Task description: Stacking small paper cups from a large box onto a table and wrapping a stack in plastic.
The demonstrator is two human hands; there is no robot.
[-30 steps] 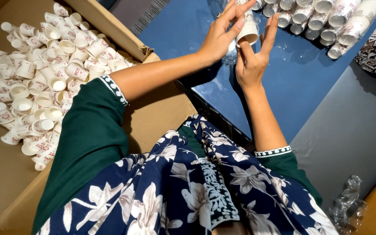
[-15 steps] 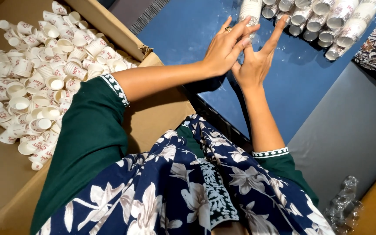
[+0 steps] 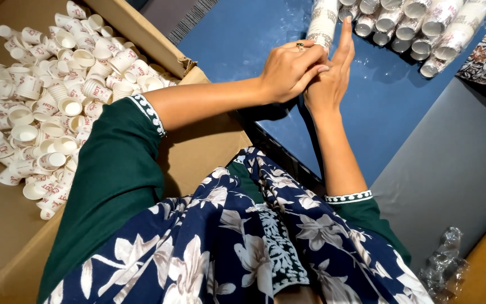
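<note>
1. Pressing your left hand [image 3: 291, 70] and right hand [image 3: 328, 79] together over the blue surface [image 3: 237, 45], you worked at the lower end of a sleeve of nested paper cups [image 3: 323, 22] lying toward the far edge.
2. Your left grip was curled with its fingertips against the right palm, and the right fingers were stretched straight up beside the stack. I could not tell whether either grip was actually clamped on the stack, because the hands hid the contact.
3. Judged from that pose, the step went best with the stack kept in line with its neighbours, the row of cup stacks [image 3: 417, 25] just beside it along the same far edge.
4. A light, even squeeze suited thin paper walls; too much would likely have crushed the rims.
5. The cardboard box [image 3: 7, 247] of loose cups [image 3: 46, 107] sat beyond the surface's left edge, within your left arm's reach.
</note>
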